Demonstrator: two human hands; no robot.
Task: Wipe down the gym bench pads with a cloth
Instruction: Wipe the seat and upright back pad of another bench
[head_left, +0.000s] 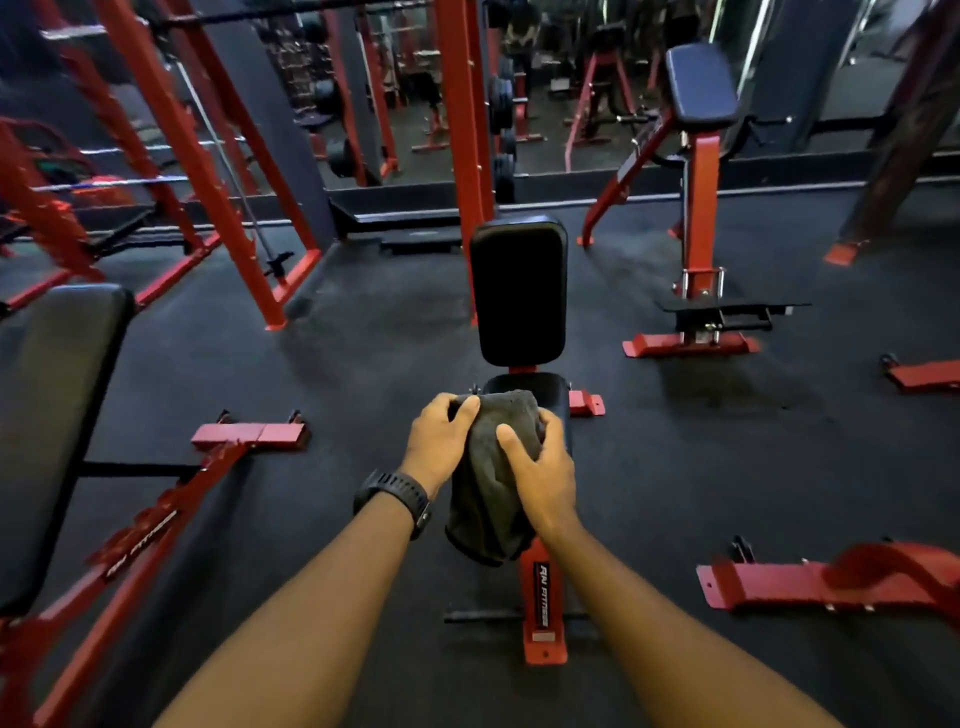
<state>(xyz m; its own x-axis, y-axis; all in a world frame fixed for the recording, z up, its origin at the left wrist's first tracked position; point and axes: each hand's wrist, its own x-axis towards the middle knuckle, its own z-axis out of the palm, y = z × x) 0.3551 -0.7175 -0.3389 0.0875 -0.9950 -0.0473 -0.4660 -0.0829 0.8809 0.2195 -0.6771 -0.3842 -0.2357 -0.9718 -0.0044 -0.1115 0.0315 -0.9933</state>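
Observation:
A dark grey cloth hangs bunched between both hands, above the black seat pad of a red-framed bench. My left hand, with a black watch on its wrist, grips the cloth's upper left side. My right hand grips its right side, thumb across the front. The cloth hides most of the seat pad. Beyond it the black back pad stands upright. The bench's red base beam runs toward me on the floor.
Another bench with a black pad stands close on the left. A red rack rises at the back left, and a red stand with a blue pad at the back right. Red floor feet lie at right. The floor is dark rubber.

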